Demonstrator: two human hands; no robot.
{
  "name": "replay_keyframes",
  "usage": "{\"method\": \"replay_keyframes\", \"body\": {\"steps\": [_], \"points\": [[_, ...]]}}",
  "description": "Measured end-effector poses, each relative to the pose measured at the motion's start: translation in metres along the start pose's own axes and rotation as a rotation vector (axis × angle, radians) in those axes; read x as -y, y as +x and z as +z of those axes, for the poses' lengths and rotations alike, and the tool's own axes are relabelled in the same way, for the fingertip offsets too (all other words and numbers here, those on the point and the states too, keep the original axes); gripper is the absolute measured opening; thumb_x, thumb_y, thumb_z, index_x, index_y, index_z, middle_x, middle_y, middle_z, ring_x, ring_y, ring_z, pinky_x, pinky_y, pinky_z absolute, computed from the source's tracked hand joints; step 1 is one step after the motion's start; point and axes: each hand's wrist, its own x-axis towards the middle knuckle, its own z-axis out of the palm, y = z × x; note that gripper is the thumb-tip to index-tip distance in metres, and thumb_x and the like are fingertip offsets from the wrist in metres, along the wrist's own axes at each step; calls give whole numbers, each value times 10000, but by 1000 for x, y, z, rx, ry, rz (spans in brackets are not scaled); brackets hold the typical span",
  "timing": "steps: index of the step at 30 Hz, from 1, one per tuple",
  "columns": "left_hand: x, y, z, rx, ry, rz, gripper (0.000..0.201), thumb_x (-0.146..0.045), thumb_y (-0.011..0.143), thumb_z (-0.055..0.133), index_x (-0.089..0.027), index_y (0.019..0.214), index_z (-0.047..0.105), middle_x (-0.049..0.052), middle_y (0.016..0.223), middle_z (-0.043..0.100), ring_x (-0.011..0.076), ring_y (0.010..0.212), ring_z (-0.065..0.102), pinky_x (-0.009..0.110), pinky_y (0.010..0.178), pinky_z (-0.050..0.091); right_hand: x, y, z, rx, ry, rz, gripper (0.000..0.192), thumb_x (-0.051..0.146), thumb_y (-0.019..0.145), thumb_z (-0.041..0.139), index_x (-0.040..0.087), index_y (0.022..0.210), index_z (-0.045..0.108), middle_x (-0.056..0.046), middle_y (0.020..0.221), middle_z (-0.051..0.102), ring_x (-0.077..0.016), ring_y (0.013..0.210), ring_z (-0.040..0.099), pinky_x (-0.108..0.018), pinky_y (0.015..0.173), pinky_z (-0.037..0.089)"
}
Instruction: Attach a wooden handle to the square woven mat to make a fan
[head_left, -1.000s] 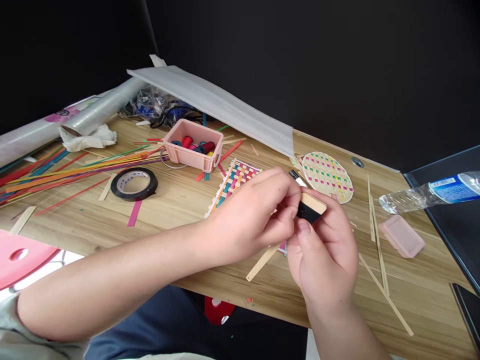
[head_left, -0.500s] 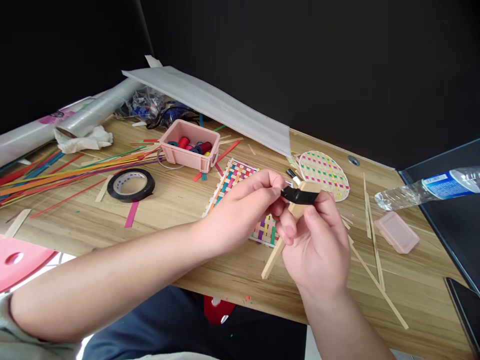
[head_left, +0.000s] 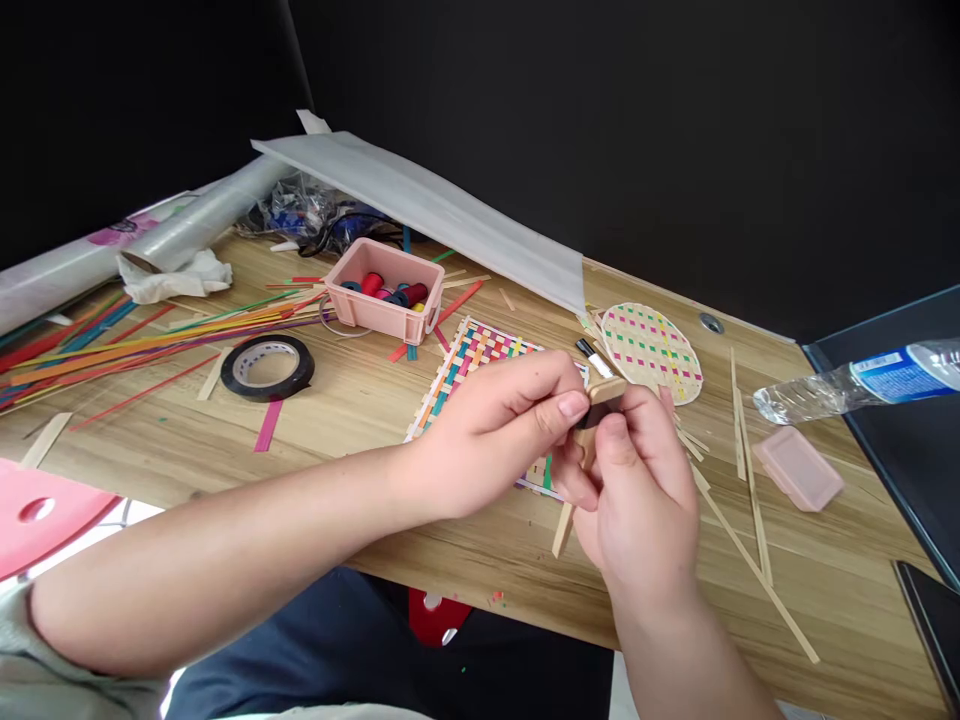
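Both hands meet above the front middle of the wooden table [head_left: 360, 400]. My right hand [head_left: 641, 490] grips a flat wooden stick [head_left: 564, 525] that points down and toward me. Black tape [head_left: 589, 415] is wound round the stick's upper end. My left hand [head_left: 495, 430] pinches that taped end between thumb and fingers. Under the hands lies a rectangular woven mat of coloured strips [head_left: 469, 365], partly hidden. A round woven piece [head_left: 651, 352] lies just behind the hands, with a small black-capped tube [head_left: 592, 355] beside it.
A black tape roll [head_left: 266, 367] and long coloured strips [head_left: 135, 345] lie to the left. A pink box of thread spools [head_left: 386, 290] stands behind the mat. Loose wooden strips [head_left: 750, 490], a pink lid [head_left: 799, 468] and a water bottle [head_left: 855, 385] are on the right.
The black tape strip, stretched across the stick's top half a second ago, now lies pressed round it. The stick has swung more upright in my right hand.
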Motion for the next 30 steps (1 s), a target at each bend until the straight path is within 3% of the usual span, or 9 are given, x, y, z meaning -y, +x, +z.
{"method": "replay_keyframes", "body": {"steps": [3,6,30], "points": [[1,-2,2,29,-209,-83,248,-302,972,482,-184,755,468,-30,662,605,80,586,598,188,523,421,5,-1,-1,97,182,154,138,358,956,524,252,883,575,68,585,487,-28,402,279,-124,379,223],[0,-5,4,42,-319,-137,243,-300,972,487,-185,759,473,-34,669,609,81,599,614,187,520,430,6,-4,0,134,295,206,153,385,952,526,260,874,567,69,581,492,-25,399,234,-118,379,212],[-3,-5,8,67,-577,-144,234,-243,969,491,-181,744,503,-24,709,616,86,675,610,199,603,491,4,-9,2,255,644,373,277,377,998,400,223,808,530,93,564,390,-16,351,114,-116,319,171]]}}
